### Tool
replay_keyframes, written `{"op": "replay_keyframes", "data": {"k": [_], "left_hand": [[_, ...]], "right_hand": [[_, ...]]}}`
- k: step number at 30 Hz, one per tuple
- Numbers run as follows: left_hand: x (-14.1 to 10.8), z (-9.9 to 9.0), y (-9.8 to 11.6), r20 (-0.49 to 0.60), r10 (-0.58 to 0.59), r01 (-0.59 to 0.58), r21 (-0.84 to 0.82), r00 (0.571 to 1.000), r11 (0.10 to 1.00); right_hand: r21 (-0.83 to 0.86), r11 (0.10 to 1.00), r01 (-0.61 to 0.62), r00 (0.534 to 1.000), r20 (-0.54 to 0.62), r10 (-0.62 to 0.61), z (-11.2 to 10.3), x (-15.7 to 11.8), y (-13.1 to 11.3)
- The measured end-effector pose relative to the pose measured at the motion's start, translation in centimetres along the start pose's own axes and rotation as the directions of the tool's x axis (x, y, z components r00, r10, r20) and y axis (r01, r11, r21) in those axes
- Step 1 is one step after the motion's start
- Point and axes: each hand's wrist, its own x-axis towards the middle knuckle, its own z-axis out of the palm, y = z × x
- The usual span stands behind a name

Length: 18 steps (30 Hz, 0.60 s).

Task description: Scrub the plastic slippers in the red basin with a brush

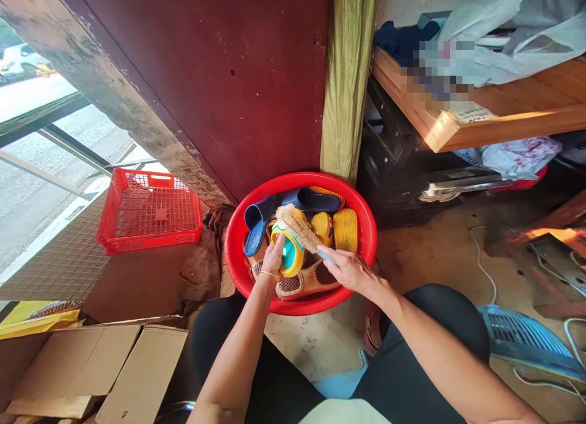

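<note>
Over a red basin [238, 268] filled with footwear, my left hand [273, 258] grips a yellow slipper [293, 266] with a teal insole. In my right hand [350, 269] is a scrub brush [300, 230] with pale bristles and a light blue handle. The bristles lie against the upper part of the slipper. Around it in the basin are blue slippers [259, 224], more yellow slippers [345, 230] and tan shoes [311, 282] with brown patterned soles turned up. My fingers hide part of the held slipper's side.
To the left stands a red plastic crate [151, 219], with cardboard boxes [77, 360] nearer me. A dark red door panel [238, 94] rises behind the basin. A wooden table [513, 128] is at upper right. A blue fan [526, 338] and white cables lie on the floor at right.
</note>
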Motion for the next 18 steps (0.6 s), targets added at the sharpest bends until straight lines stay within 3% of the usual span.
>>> {"op": "replay_keyframes", "data": {"k": [2, 5, 8, 10, 14, 16, 18], "left_hand": [[-0.7, 0.1, 0.3, 0.076, -0.002, -0.001, 0.035, 0.997, 0.999], [-1.4, 0.6, 0.7, 0.147, 0.074, -0.087, 0.084, 0.986, 0.993], [-0.7, 0.2, 2.0, 0.074, 0.254, -0.262, 0.126, 0.964, 0.957], [0.3, -0.7, 3.1, -0.032, 0.380, -0.363, 0.235, 0.924, 0.902], [1.0, -2.3, 4.3, -0.157, 0.564, -0.392, 0.570, 0.811, 0.722], [0.2, -2.0, 3.7, -0.107, 0.650, -0.430, 0.668, 0.752, 0.607], [-0.9, -0.7, 2.4, 0.022, 0.652, -0.503, 0.656, 0.758, 0.563]], "right_hand": [[-0.088, 0.994, -0.070, 0.997, -0.049, 0.066, 0.5, 1.2, 0.1], [-0.128, 0.975, -0.183, 0.978, -0.126, 0.167, -0.6, 2.5, 1.1], [-0.078, 0.978, -0.194, 0.969, -0.171, 0.179, -2.3, 2.6, 2.4], [-0.050, 0.972, -0.228, 0.951, -0.227, 0.211, -3.4, 2.0, 3.5], [0.007, 0.917, -0.399, 0.862, -0.338, 0.378, -5.1, 0.3, 5.8], [0.048, 0.894, -0.446, 0.838, -0.328, 0.436, -5.6, -0.3, 6.5], [0.073, 0.885, -0.460, 0.840, -0.289, 0.460, -5.8, -0.6, 6.6]]}}
